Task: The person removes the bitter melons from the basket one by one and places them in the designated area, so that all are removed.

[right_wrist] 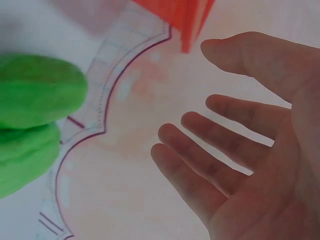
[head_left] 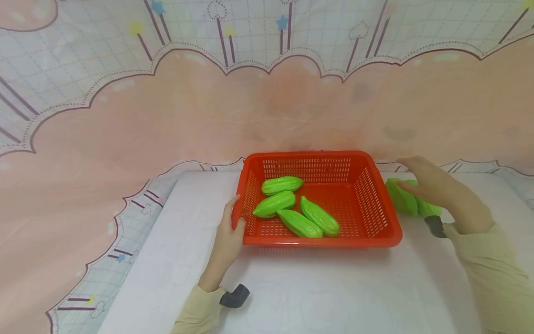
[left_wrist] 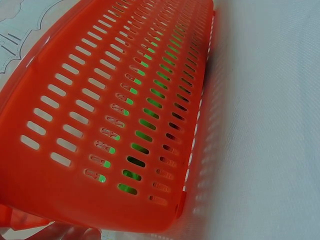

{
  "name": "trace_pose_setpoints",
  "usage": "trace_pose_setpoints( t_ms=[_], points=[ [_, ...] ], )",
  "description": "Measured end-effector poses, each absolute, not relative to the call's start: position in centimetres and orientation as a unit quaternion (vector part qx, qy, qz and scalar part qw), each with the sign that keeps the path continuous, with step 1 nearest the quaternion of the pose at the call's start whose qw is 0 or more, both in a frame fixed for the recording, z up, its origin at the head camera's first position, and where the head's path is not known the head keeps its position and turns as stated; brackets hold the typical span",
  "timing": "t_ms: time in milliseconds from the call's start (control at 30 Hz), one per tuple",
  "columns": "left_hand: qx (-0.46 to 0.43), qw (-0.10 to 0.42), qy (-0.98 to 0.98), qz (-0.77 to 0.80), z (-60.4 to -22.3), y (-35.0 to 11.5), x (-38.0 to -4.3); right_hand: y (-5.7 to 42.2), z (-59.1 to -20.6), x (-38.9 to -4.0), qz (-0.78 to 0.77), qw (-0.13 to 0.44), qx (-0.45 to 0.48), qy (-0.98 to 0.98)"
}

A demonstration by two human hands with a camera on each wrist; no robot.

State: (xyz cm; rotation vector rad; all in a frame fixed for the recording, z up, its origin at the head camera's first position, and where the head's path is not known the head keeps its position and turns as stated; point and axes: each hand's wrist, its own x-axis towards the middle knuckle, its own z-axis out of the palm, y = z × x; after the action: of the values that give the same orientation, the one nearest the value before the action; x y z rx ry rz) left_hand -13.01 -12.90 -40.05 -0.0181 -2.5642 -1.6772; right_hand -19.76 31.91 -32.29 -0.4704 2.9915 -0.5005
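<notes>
A red plastic basket (head_left: 321, 241) with slotted walls stands on the white table, holding several bright green, ridged, gourd-like vegetables (head_left: 275, 204). At its left end my left hand (head_left: 228, 236) grips the rim, the thumb toward the front corner. The left wrist view shows the slotted outer wall (left_wrist: 100, 120) close up, with fingers (left_wrist: 70, 233) at the bottom edge. Right of the basket lie two more green gourds (head_left: 402, 199), side by side. Above them hovers my right hand (head_left: 442, 192); in the right wrist view its fingers (right_wrist: 192, 172) are spread, holding nothing and apart from the gourds (right_wrist: 42, 92).
The white tabletop (head_left: 317, 287) extends in front of the basket. Right behind the basket hangs a peach and white patterned cloth (head_left: 250, 111), which also runs down the left side of the table. A dark band piece (head_left: 235, 296) sits at my left wrist.
</notes>
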Motion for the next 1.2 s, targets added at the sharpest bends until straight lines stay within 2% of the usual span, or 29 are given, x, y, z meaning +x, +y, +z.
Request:
trace_pose_setpoints(
  t_ms=[300, 533, 1200],
  points=[
    [-0.010, 0.052, -0.842, -0.536, -40.1, -12.8, -12.9, 30.1, -31.2, -19.5, -0.155, 0.034, -0.159, 0.974],
    [-0.005, 0.052, -0.842, -0.537, -40.2, -12.9, -12.9, 28.8, -30.6, -19.3, -0.152, 0.008, -0.185, 0.971],
    [-0.013, 0.051, -0.838, -0.542, -40.6, -13.0, -13.1, 26.1, -30.5, -18.6, -0.158, -0.023, -0.230, 0.960]
  ],
)
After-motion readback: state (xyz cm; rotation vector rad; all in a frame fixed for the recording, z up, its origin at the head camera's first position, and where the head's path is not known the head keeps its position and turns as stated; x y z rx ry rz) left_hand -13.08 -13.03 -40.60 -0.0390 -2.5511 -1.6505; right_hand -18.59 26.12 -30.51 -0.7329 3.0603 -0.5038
